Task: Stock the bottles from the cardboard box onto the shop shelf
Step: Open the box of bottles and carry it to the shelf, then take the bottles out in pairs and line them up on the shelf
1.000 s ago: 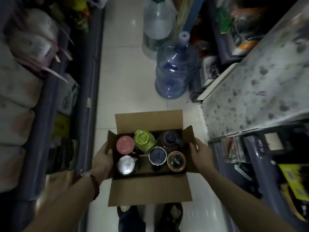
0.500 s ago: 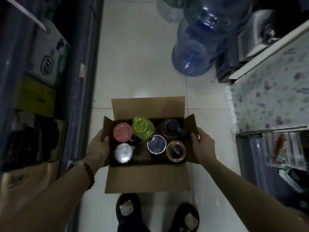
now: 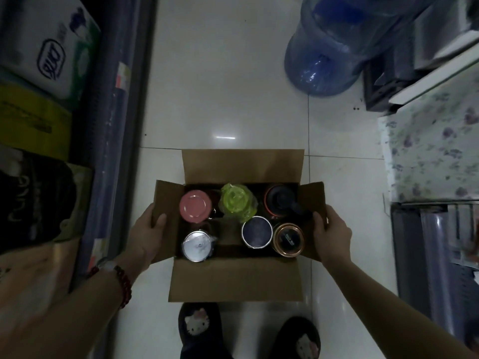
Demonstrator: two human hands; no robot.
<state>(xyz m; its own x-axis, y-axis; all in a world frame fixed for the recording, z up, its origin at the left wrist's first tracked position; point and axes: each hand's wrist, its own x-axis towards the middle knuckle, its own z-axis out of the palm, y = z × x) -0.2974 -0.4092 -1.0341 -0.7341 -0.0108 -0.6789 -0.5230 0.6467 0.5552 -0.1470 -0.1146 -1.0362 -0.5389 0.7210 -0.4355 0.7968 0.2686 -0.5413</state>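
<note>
Between 2 shelf runs, over a pale tiled floor, an open box sits held at both ends, all 4 flaps folded out. 6 bottles stand upright inside, seen from the top in 2 rows of 3: back row pink lid, green lid, black lid; front row silver lid, navy lid, copper-rimmed lid. Navy and copper touch; silver is apart from navy with a gap between. Left hand clamps the left side flap, thumb over its inner face, fingers hidden behind it; wrist carries 1 red bead bracelet. Right hand grips the right side flap the same way, thumb on top near the black lid, fingers underneath out of sight. Both forearms reach in from the bottom corners, roughly symmetrical. Cannot tell if the box rests on the floor or is lifted. 2 dark slippers with cat faces show just below the near flap. 1 blue water jug stands on the floor upper right. Left shelf holds packaged goods; right shelf is blurred.
</note>
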